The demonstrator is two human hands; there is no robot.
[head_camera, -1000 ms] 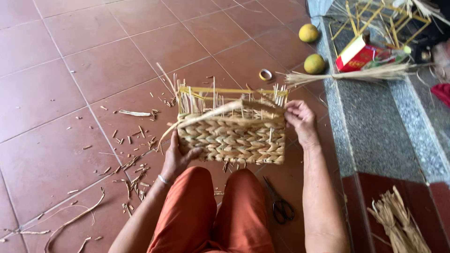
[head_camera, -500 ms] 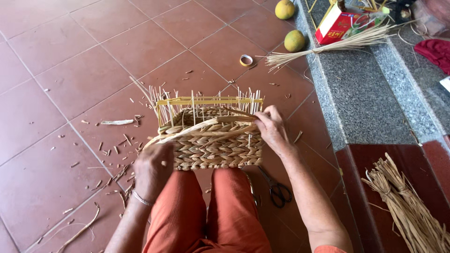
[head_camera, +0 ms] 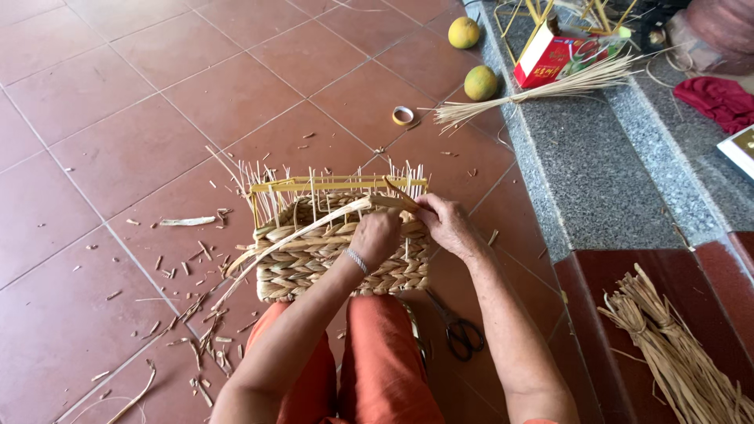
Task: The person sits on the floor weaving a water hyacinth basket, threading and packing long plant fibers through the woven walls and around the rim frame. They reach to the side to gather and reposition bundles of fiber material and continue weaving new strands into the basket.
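A half-woven straw basket [head_camera: 314,263] on a yellow frame stands on the red tile floor against my orange-trousered knees. My left hand [head_camera: 377,235], with a bracelet at the wrist, reaches across the basket's top and pinches a long braided strand [head_camera: 314,228] near the right corner. My right hand [head_camera: 448,224] sits beside it at the basket's upper right corner, fingers closed on the same strand's end. The strand trails down to the left over the basket's front. Thin upright stakes stick up along the rim.
Black scissors [head_camera: 458,330] lie on the floor by my right forearm. A tape roll [head_camera: 403,115], two yellow-green fruits [head_camera: 480,82], a straw bundle [head_camera: 542,90] and a red box [head_camera: 550,59] lie farther off. A grey stone step [head_camera: 597,173] runs on the right, with dried fibre bundles [head_camera: 675,353] below. Straw scraps litter the left floor.
My left hand has moved from the basket's left side across to its upper right corner, joining my right hand on the strand. The view has shifted slightly.
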